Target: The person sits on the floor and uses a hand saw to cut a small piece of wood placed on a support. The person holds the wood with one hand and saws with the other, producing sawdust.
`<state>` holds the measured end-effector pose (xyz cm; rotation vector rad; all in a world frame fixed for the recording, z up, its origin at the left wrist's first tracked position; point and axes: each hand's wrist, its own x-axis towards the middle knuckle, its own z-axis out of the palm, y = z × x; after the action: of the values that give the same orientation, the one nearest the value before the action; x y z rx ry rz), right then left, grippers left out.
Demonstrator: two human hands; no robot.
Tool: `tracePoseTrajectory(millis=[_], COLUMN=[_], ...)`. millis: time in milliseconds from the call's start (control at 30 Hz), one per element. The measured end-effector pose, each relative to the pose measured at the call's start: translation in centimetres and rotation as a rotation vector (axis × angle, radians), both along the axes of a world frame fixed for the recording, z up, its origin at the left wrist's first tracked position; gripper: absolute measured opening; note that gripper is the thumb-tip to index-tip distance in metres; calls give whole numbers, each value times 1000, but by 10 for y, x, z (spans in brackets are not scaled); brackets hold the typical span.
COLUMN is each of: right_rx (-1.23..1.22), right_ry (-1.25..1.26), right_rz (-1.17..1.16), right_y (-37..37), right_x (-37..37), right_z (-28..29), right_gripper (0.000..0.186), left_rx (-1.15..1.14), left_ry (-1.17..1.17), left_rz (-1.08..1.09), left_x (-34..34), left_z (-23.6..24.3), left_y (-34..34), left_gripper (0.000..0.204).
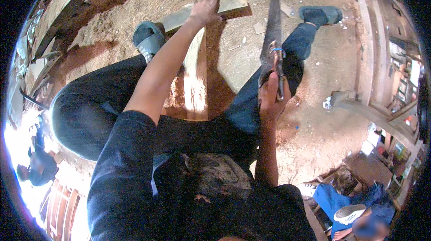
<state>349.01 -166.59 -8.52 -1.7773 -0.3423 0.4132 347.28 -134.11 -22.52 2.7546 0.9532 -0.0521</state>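
From the head view, the person's left hand [204,11] lies across a short plank [234,3] low over the sawdust-strewn ground [332,75]. Those fingers are spread over its upper face; whether they grip or merely rest, I can't tell. The plank's right end pokes out free past the hand, its other end reaching close beside the sandalled left foot [152,43]. A second board [196,84] runs back from there toward the lap, partly behind the forearm.

The right hand [271,99] has its fingers closed round the handle of a handsaw [271,32], blade pointing away from the body, just right of the plank's end and apart from it. Right of the blade, past the outstretched right foot [321,15], open floor runs to the long timbers [378,48]. Another person's blue-trousered leg [330,198] edges in at lower right.
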Motion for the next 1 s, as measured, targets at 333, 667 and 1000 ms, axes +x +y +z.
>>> tracePoseTrajectory(millis=[333, 667, 1000], right_rx=[-321, -300, -406], right_ry=[-361, -386, -326], right_rz=[162, 265, 286], right_y=[4, 19, 16], right_x=[-38, -38, -47], right_z=[-3, -32, -34], right_gripper=[15, 23, 20], left_rx=[-232, -169, -19], left_ry=[-217, -99, -208], left_rz=[-174, -92, -60], left_x=[-7, -6, -13], left_z=[-27, -26, -26], left_y=[12, -6, -13], left_gripper=[78, 95, 91])
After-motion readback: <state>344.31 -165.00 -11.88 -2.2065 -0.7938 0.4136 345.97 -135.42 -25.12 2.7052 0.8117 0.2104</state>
